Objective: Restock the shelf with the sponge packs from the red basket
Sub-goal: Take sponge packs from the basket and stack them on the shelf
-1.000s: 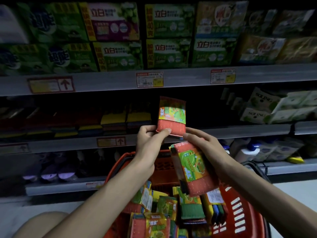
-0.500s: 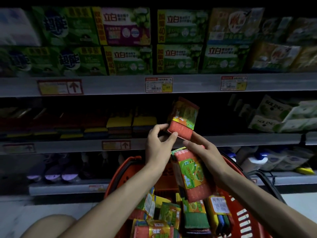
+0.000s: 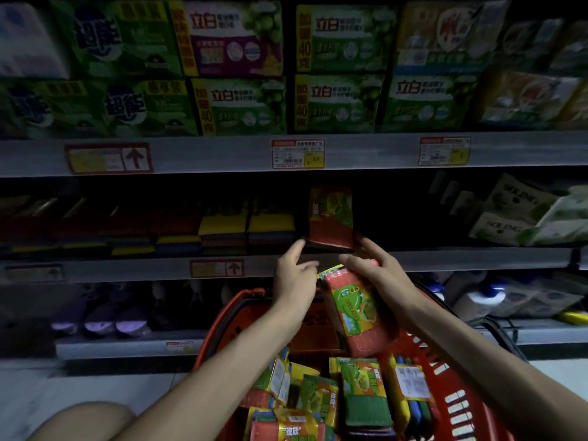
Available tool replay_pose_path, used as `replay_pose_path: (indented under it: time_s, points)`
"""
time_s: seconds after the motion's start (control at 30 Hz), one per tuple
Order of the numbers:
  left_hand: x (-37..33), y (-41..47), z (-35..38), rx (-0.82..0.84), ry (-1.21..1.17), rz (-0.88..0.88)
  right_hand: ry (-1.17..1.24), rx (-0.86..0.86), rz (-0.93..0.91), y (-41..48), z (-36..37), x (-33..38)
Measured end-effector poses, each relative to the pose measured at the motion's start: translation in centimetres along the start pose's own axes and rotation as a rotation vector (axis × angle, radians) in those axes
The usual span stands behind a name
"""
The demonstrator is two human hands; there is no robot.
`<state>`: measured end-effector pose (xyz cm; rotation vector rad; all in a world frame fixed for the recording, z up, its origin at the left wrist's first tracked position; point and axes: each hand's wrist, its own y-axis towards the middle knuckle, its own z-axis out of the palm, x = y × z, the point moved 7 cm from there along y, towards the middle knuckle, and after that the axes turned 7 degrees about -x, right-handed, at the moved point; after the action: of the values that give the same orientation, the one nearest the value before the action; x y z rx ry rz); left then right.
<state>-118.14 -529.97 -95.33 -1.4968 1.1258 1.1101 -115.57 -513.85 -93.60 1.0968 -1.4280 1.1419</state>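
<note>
Upright sponge pack (image 3: 331, 218), red with green label, stands at the front edge of the middle shelf (image 3: 445, 259), right of the stacked yellow-topped packs (image 3: 248, 224). Second pack (image 3: 356, 310) is held tilted above the red basket (image 3: 461, 393), which contains assorted loose packs (image 3: 362, 389).

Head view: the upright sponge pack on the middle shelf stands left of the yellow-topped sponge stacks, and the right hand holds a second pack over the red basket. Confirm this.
Not quite: the head view shows the upright sponge pack standing right of the yellow-topped sponge stacks, not left. The right hand does hold a second pack over the red basket.
</note>
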Motion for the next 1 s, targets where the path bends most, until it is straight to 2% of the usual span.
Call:
replay_pose_path:
  time_s: [0.33, 0.6, 1.0]
  points:
    - [0.7, 0.5, -0.2, -0.05, -0.104, -0.033, -0.032, -0.001, -0.004, 1.1, 0.5, 0.4]
    - [0.8, 1.4, -0.4, -0.074, -0.095, -0.04, 0.02, -0.002, 0.026, 1.4, 0.9, 0.8]
    - [0.3, 1.1, -0.9, -0.141, -0.079, -0.053, -0.027, 0.027, 0.011, 0.8, 1.0, 0.8]
